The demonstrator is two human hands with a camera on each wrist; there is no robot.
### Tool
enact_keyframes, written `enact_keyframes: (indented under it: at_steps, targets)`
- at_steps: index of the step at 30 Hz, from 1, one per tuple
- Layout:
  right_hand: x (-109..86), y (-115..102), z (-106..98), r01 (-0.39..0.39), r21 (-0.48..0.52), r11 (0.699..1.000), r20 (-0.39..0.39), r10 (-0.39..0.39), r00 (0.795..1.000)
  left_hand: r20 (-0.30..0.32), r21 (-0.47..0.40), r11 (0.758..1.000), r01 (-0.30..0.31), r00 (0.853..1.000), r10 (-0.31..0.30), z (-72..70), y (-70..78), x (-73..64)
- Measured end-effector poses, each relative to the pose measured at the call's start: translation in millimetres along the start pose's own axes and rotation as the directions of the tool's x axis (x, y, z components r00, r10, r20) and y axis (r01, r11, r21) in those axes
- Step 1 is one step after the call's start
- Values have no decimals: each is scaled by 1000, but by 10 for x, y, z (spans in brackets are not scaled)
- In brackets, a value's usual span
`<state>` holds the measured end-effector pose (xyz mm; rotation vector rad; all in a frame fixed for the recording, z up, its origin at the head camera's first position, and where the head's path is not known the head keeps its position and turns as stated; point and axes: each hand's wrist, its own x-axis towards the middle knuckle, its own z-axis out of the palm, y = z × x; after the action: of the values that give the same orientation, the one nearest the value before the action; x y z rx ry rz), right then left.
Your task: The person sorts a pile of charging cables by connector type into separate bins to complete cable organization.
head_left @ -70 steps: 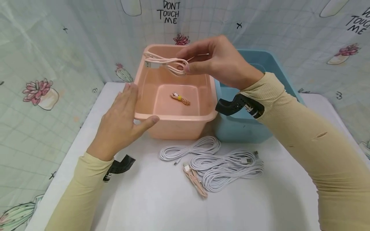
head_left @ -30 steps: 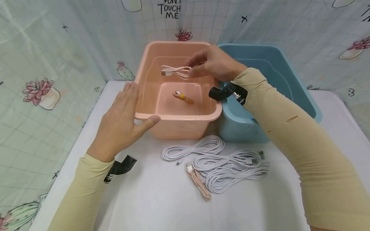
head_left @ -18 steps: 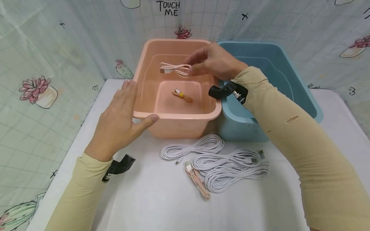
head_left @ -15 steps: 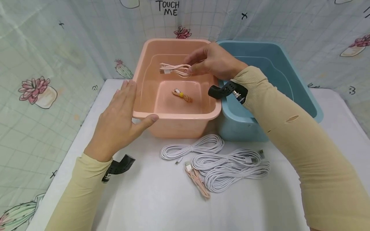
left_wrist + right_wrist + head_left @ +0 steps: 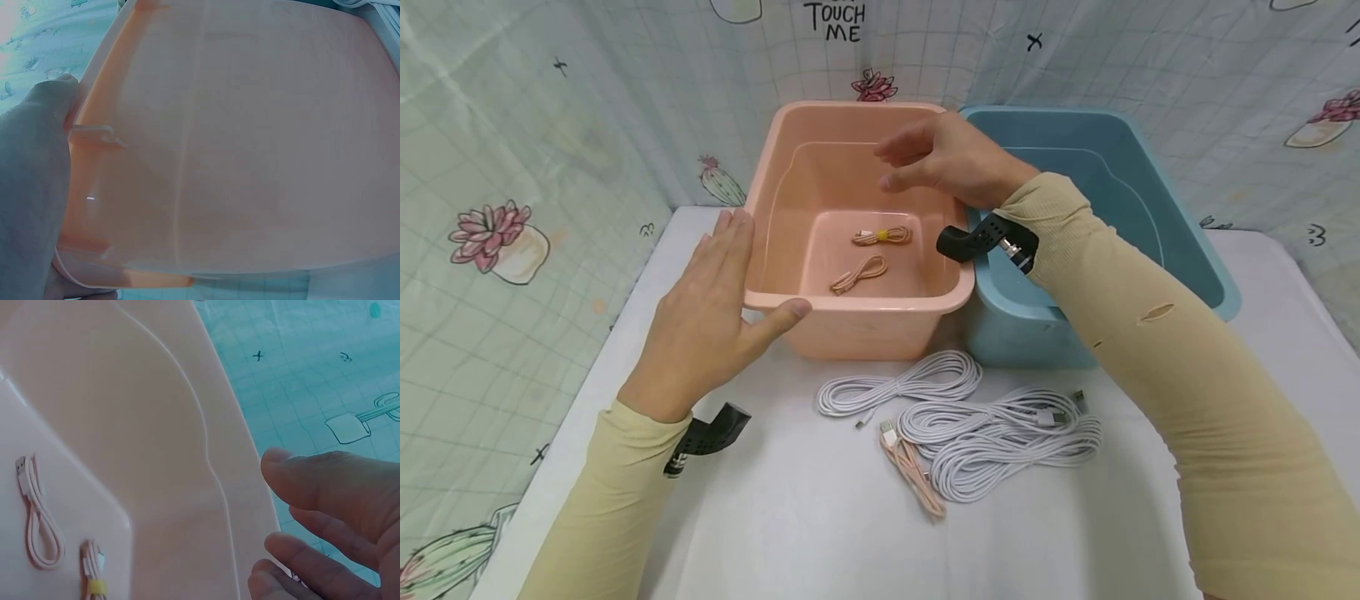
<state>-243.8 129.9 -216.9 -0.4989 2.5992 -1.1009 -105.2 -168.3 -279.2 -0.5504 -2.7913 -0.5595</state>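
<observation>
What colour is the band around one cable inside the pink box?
The band is yellow, clearest in the right wrist view.

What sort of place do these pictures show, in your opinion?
Probably an improvised indoor work corner: printed sheeting hangs behind a white table, which holds a pink bin, a blue bin and coiled white cables.

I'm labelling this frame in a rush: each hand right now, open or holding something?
Left hand: open, touching the peach tub.
Right hand: open, holding nothing.
</observation>
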Motion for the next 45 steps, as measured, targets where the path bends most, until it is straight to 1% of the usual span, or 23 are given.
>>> enact_keyframes:
  at_steps: [7,14,19,22,25,29,37,41,45]
  targets:
    - [17,-3,-3,25,2,1000,-5,-25,1000,4,2,1000,2,1000,-2,-2,3,-3]
    - [1,-11,-4,47,34,998,-8,-47,999,7,5,1000,2,1000,-2,0,5,1]
    - [-37,-45,-1,74,31,997,-44,-72,996,-4,2,1000,-8,1000,8,12,16,1]
    - [-71,-83,-12,89,59,994,-58,-85,995,-7,3,1000,-10,1000,10,19,20,1]
    - [-121,-142,-30,112,95,989,-59,-107,993,-3,4,1000,-8,1000,8,17,19,0]
    - [-209,-236,-28,154,114,981,-60,-148,987,7,12,1000,1,1000,-1,11,12,-3]
    - [-389,-351,68,222,105,969,-28,-220,975,39,27,999,31,999,-33,-7,6,-1]
    - [-480,-375,97,262,109,959,-39,-259,965,46,21,999,36,998,-36,0,14,-2]
    - [-595,-401,116,285,96,954,-51,-281,958,49,16,999,39,998,-39,2,27,1]
